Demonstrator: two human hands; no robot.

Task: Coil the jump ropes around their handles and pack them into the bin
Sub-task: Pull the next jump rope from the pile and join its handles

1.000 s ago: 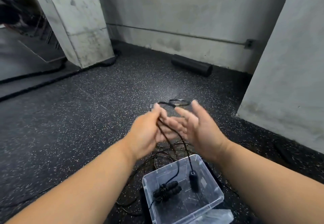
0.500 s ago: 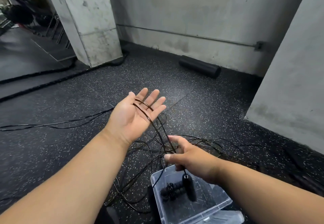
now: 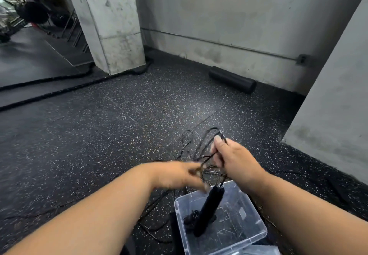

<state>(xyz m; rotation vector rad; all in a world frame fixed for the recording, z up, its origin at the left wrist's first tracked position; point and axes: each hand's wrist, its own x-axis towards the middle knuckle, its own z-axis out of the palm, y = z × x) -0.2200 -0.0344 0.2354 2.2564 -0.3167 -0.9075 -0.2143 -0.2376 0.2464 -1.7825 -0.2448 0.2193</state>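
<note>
Right hand (image 3: 237,161) rose gripping rope (image 3: 207,141); left hand (image 3: 179,172) dropped beside it.

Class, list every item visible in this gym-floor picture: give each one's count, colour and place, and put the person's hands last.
jump rope: one, black, loops held in both hands, handle hanging over the bin
coiled rope: one, black, inside the bin
bin: one, clear plastic, on the floor at bottom centre
loose ropes: count unclear, black, tangled on the floor beside the bin
foam roller: one, black, by the far wall
thick rope: black, round the pillar
left hand: blurred, at the rope
right hand: gripping rope loops
</note>
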